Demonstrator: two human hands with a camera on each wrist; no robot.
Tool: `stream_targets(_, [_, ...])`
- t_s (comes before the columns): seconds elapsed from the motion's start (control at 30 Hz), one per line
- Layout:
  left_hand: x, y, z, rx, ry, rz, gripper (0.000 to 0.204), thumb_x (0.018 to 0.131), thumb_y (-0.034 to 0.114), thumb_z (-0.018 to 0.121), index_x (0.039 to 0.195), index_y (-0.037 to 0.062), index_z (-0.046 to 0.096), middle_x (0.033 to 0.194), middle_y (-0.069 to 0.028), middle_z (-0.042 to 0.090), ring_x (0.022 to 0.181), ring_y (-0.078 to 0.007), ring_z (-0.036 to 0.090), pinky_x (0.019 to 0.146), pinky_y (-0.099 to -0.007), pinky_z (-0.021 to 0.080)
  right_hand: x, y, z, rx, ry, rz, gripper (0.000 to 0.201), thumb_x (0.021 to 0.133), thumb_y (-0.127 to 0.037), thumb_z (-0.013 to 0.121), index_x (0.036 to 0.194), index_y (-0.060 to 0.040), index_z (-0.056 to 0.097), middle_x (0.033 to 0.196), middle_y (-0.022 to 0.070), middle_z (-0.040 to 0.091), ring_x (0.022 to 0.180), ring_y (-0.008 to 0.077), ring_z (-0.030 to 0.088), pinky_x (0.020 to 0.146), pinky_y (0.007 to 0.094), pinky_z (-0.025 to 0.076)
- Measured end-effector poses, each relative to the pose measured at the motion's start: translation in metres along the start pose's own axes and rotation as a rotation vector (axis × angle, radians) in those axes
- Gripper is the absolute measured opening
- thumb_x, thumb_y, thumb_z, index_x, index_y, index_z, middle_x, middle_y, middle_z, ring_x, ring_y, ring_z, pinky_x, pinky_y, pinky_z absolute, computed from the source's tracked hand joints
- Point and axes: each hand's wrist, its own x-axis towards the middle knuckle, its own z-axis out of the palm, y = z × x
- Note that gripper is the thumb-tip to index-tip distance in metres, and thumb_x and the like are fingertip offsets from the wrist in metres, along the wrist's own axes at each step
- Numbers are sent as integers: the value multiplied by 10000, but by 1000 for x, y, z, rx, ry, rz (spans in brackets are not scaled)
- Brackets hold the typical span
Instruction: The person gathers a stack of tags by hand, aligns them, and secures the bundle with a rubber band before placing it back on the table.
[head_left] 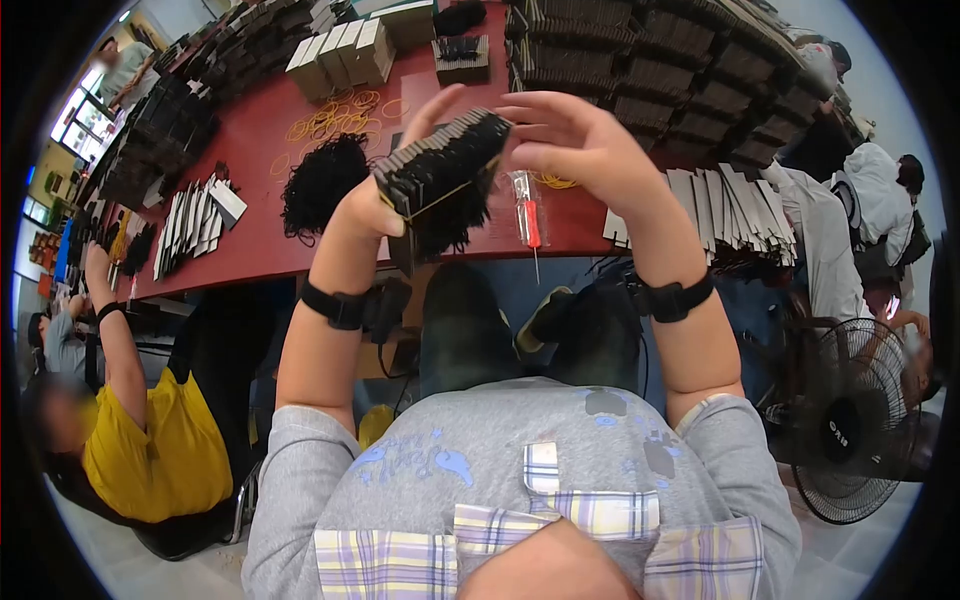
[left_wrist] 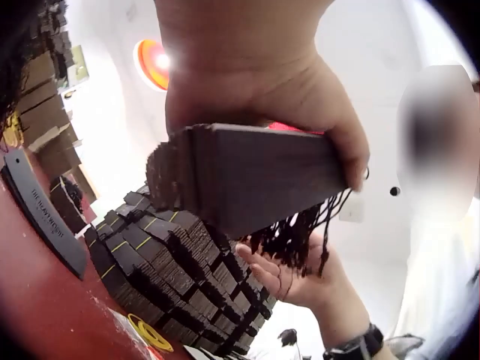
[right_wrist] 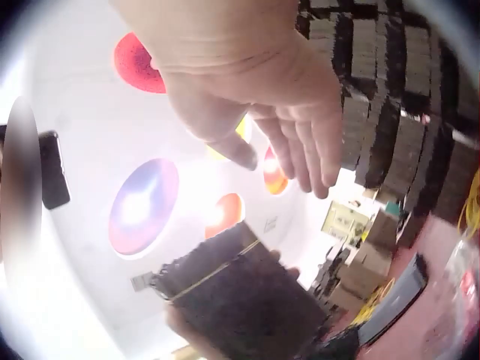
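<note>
Head view: left hand (head_left: 364, 212) clamped round black rectangular stack of flat pieces (head_left: 440, 160), thin yellow band (right_wrist: 216, 271) round it. Right hand (head_left: 590, 145) just beside stack, fingers extended.

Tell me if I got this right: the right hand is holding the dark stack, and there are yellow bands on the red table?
Not quite: the left hand is holding the dark stack, not the right hand, which is empty in the right wrist view. There are yellow bands on the red table.
</note>
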Motion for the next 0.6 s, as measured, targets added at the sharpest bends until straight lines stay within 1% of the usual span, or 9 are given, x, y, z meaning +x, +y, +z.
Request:
stream_targets(0.03, [1, -7, 0, -90, -27, 0, 1363, 473, 379, 912, 1504, 44, 85, 1324, -179, 502, 1201, -275, 532, 1003, -398, 458, 4, 6, 5, 56, -104, 19, 571, 789, -41, 715, 1313, -1, 492, 1168, 114, 630, 1012, 158, 620, 872, 294, 506])
stream_targets(0.13, [-3, -22, -6, -196, -133, 33, 1302, 554, 427, 873, 1508, 42, 76, 1360, -191, 481, 1227, -285, 521, 1039, -399, 440, 7, 4, 14, 156, -144, 137, 559, 773, 0, 718, 1292, 12, 511, 1152, 102, 627, 1011, 152, 616, 862, 277, 512])
stream_targets(0.17, [-4, -25, -15, -309, -96, -32, 1172, 644, 393, 806, 1505, 26, 102, 1358, -181, 485, 1222, -283, 526, 1052, -391, 418, 8, 13, 17, 155, -124, 101, 539, 744, 47, 727, 1247, 26, 535, 1127, 106, 630, 987, 149, 620, 844, 262, 520])
stream_targets(0.27, [-24, -15, -31, -192, 100, -75, 1074, 695, 376, 770, 1494, 6, 154, 1358, -170, 485, 1224, -276, 524, 1063, -396, 392, 5, 36, 29, 196, 62, 88, 509, 693, 67, 758, 1165, 50, 565, 1081, 113, 651, 951, 160, 628, 829, 280, 523])
stream_targets(0.3, [-31, -22, -45, -192, 61, -21, 826, 813, 224, 685, 1483, 37, 240, 1335, -119, 519, 1220, -223, 522, 1040, -365, 401, 3, 48, 30, 147, 97, 84, 478, 694, 43, 778, 1120, 38, 564, 1044, 102, 653, 925, 146, 629, 804, 274, 525])
stream_targets(0.4, [-58, -31, -53, 25, 381, -104, 608, 890, 128, 603, 1432, 22, 348, 1309, -93, 538, 1216, -185, 513, 1032, -339, 402, -5, 54, 41, -2, 146, 86, 500, 682, 14, 807, 1112, 25, 552, 1010, 85, 651, 931, 130, 621, 802, 263, 518])
stream_targets(0.43, [-63, -36, -51, 187, 400, -102, 458, 929, 71, 552, 1371, 15, 443, 1274, -68, 564, 1161, -160, 538, 996, -302, 418, -5, 54, 43, -92, 151, 81, 539, 677, -90, 837, 1119, 2, 544, 1005, 108, 646, 947, 176, 630, 822, 292, 512])
stream_targets(0.53, [-70, -32, -26, 425, 495, -117, 400, 933, 83, 571, 1318, 1, 502, 1214, -47, 603, 1078, -156, 577, 942, -280, 442, 4, 33, 49, -526, 47, -65, 570, 682, -214, 839, 1139, -24, 556, 1022, 139, 640, 972, 252, 631, 840, 345, 507])
stream_targets(0.6, [-70, -34, -18, 603, 601, -17, 312, 911, 80, 608, 1208, -14, 592, 1102, -67, 657, 970, -137, 609, 861, -260, 476, 17, 10, 58, -706, -50, -179, 569, 724, -349, 775, 1160, -44, 575, 1047, 160, 631, 994, 321, 615, 848, 388, 498])
